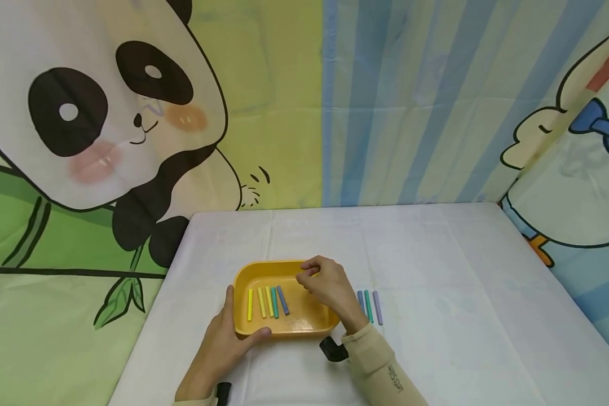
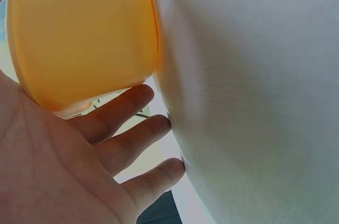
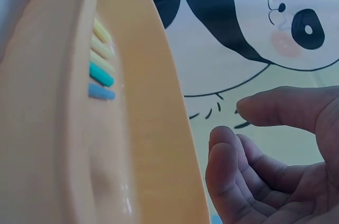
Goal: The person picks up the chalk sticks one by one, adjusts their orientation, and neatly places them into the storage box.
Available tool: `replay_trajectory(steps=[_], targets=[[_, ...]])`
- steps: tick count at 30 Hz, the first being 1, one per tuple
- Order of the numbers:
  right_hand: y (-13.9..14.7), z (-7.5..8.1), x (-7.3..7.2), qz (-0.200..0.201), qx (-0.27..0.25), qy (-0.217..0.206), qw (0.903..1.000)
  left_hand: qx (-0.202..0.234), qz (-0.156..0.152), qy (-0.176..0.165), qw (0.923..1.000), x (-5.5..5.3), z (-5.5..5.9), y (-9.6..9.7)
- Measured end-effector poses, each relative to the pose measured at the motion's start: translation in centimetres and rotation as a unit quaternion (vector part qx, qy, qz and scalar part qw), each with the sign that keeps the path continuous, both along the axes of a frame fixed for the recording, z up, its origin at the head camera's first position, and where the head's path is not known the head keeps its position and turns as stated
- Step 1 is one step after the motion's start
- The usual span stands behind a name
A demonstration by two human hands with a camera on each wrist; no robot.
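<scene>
A yellow plastic tray (image 1: 304,332) sits on the table and holds several chalk sticks in a row, yellow ones at the left, then a green stick (image 1: 274,303) and a blue stick (image 1: 282,300). My left hand (image 1: 225,341) rests against the tray's left front corner, thumb along the front rim. In the left wrist view, three of its fingers (image 2: 124,147) stretch out straight beside the tray wall. Over the tray's right part hovers my right hand (image 1: 330,285), its fingers loosely bent. A gap shows between thumb and fingertips in the right wrist view, with nothing held there.
Right of the tray, partly behind my right wrist, a blue stick (image 1: 360,300), a green stick (image 1: 369,306) and a purple stick (image 1: 378,308) lie on the white tablecloth (image 1: 462,316). A panda-printed curtain (image 1: 264,113) hangs behind the table.
</scene>
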State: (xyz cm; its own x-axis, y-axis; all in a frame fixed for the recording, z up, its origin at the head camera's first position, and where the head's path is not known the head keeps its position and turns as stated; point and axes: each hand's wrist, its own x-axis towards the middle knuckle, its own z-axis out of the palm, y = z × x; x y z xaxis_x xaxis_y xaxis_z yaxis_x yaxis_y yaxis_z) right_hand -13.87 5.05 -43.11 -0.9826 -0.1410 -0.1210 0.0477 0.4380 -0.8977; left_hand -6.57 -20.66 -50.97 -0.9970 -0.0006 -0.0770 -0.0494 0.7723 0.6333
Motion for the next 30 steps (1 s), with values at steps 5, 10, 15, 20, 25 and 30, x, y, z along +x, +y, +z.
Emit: replay_trajectory(steps=[5, 10, 15, 20, 25, 30], targets=[[1.1, 0.1, 0.0, -0.015, 0.002, 0.002, 0.9999, 0.002, 0.005, -0.011, 0.9999, 0.0, 0.1, 0.1], [2.1, 0.1, -0.1, -0.038, 0.003, -0.001, 0.9993, 0.001, 0.005, -0.01, 0.9999, -0.1, 0.1, 0.1], [3.2, -0.5, 0.1, -0.049, -0.004, -0.003, 0.9988, 0.001, 0.004, -0.007, 1.0, 0.0, 0.0, 0.1], [4.4, -1.2, 0.6, -0.059, 0.014, 0.002, 0.9981, 0.001, 0.003, -0.003, 1.0, 0.0, 0.0, 0.1], [5.5, -1.3, 0.7, -0.08, 0.023, -0.007, 0.9965, 0.002, 0.003, 0.003, 1.0, -0.1, -0.2, 0.1], [6.7, -1.3, 0.9, -0.099, 0.028, -0.017, 0.9945, 0.004, 0.002, 0.004, 1.0, 0.0, -0.1, 0.1]])
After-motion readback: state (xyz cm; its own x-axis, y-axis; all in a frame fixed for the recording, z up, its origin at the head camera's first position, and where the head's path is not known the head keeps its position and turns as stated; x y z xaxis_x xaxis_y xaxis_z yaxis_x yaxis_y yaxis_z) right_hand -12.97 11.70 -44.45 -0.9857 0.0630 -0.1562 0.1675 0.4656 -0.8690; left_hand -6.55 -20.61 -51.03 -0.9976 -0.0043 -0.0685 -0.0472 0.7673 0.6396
